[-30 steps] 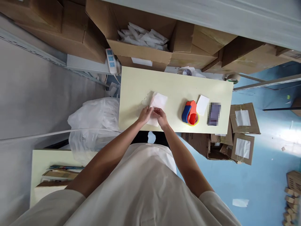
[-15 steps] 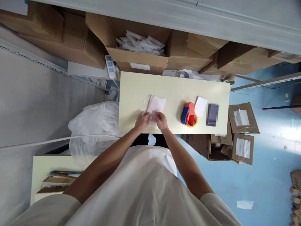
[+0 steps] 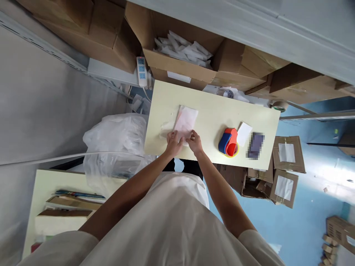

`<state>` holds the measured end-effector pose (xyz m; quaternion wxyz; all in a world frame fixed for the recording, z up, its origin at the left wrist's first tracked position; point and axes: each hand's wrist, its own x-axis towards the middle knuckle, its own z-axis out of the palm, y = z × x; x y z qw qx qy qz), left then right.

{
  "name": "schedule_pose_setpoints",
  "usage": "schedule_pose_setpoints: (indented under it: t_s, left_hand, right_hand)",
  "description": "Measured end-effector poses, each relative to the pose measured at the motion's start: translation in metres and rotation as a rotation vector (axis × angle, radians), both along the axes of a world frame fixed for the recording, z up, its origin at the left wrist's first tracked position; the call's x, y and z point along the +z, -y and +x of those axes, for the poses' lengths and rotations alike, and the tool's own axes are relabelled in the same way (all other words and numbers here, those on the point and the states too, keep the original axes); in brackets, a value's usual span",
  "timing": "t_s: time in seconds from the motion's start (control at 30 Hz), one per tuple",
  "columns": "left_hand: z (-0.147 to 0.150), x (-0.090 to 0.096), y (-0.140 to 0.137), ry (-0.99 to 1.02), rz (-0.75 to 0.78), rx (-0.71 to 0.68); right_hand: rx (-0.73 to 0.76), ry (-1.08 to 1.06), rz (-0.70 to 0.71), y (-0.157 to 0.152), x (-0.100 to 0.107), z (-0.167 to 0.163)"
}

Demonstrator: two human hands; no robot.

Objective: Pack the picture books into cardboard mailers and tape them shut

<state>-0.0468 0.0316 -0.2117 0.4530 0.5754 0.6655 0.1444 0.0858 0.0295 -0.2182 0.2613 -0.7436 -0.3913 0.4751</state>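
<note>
A flat, pale pinkish-white packet (image 3: pixel 186 120) in a thin, translucent wrapping lies on the cream table (image 3: pixel 213 114), slightly tilted. My left hand (image 3: pixel 174 144) has its fingers bent on the packet's near left edge. At the near right corner my right hand (image 3: pixel 195 142) pinches the wrapping between thumb and fingers. The two thumbs are close together, and the hands cover the packet's near end. A piece of clear film (image 3: pixel 166 128) lies just left of the packet.
Right of my hands stand a red and blue tape dispenser (image 3: pixel 229 142), a stack of white cards (image 3: pixel 244 133) and a blurred-out dark object (image 3: pixel 255 146). Behind the table, an open carton (image 3: pixel 177 66) holds several white packets. A plastic bag (image 3: pixel 116 136) hangs at the left.
My view has turned, so the table appears tilted clockwise. My right hand has slid to the packet's right corner, and more of the packet's surface shows.
</note>
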Motion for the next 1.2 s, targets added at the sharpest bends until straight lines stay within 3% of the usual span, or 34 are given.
schedule_pose_setpoints:
  t_s: [0.13, 0.27, 0.43, 0.97, 1.2]
  left_hand:
    - [-0.021, -0.010, -0.049, -0.019, 0.100, 0.043]
    - [-0.046, -0.022, -0.102, -0.077, 0.182, 0.077]
    - [-0.066, -0.033, -0.139, -0.066, 0.253, 0.089]
    - [-0.062, -0.015, -0.134, -0.065, 0.167, 0.164]
    - [-0.057, 0.004, -0.121, -0.097, 0.010, 0.176]
  right_hand:
    - [0.052, 0.020, 0.014, -0.056, -0.007, -0.019]
    - [0.055, -0.123, 0.121, -0.109, -0.023, -0.038]
    - [0.118, -0.244, 0.163, -0.132, -0.036, -0.047]
    - [0.133, -0.212, 0.092, -0.127, -0.017, -0.046]
    - [0.120, -0.194, -0.026, -0.109, 0.026, -0.038]
